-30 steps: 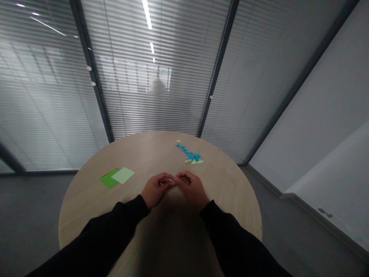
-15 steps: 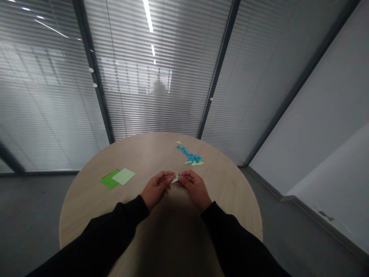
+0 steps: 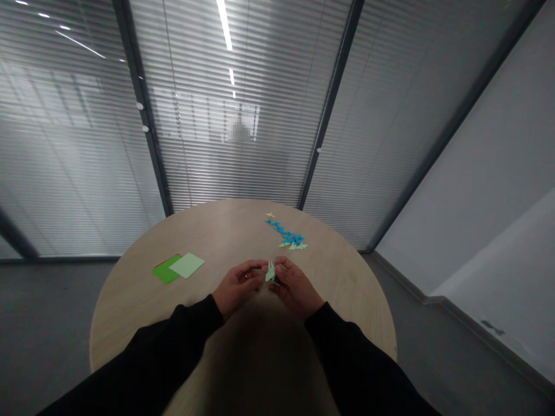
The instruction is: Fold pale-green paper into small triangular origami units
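Long black sleeves on the left sleeve [image 3: 143,352] and right sleeve [image 3: 353,355], plain and dark, ending at the wrists; left hand [image 3: 238,287] and right hand [image 3: 297,288] bare.

The pale green folded paper piece [image 3: 270,271] is partly hidden by the fingers of the right hand [image 3: 295,288]. The small blue paper folds [image 3: 286,233] at upper right of the round wooden surface [image 3: 130,323] are too small to separate. A grey pixelated patch [image 3: 240,132] sits behind the slatted blinds [image 3: 208,162], and black sleeves [image 3: 143,352] run off the bottom edge.
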`<state>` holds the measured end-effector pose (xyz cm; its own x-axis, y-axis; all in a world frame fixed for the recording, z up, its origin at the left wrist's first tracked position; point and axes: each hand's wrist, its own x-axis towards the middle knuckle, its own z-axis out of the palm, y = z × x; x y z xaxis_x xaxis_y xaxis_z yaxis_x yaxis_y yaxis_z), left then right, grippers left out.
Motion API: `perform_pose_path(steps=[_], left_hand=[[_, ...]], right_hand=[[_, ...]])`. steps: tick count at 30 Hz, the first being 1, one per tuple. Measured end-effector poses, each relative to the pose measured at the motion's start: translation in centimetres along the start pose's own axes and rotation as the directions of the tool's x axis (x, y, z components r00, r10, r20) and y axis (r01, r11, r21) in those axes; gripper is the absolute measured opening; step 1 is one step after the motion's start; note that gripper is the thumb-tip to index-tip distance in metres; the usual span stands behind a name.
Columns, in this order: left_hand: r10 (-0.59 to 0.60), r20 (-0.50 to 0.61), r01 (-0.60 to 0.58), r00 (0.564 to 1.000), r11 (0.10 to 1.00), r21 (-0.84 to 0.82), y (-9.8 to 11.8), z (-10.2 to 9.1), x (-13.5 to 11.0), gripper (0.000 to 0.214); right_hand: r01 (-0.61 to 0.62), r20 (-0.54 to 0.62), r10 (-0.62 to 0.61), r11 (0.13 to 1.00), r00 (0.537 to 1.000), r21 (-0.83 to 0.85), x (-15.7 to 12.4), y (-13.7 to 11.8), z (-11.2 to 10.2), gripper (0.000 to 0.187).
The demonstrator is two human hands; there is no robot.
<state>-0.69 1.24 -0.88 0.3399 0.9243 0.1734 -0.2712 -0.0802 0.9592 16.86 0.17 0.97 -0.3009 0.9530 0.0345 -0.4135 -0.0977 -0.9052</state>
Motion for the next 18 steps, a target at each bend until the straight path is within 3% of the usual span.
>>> perform_pose_path(steps=[6,12,18], left_hand=[[0.112,-0.063,-0.104,0.992,0.988,0.114,0.2,0.2,-0.1,0.037],[0.178,-0.039,-0.170,0.983,0.973,0.155,0.8,0.5,-0.2,0.033],[0.222,-0.002,-0.222,0.975,0.973,0.056,1.0,0.9,-0.2,0.030]], right_hand=[[-0.041,0.038,0.040,0.999,0.998,0.025,0.0,0.2,0.0,0.041],[-0.069,0.042,0.066,0.995,0.997,0.065,0.1,0.6,-0.2,0.040],[-0.069,0.077,0.062,0.993,0.995,0.100,0.3,1.2,-0.2,0.040]])
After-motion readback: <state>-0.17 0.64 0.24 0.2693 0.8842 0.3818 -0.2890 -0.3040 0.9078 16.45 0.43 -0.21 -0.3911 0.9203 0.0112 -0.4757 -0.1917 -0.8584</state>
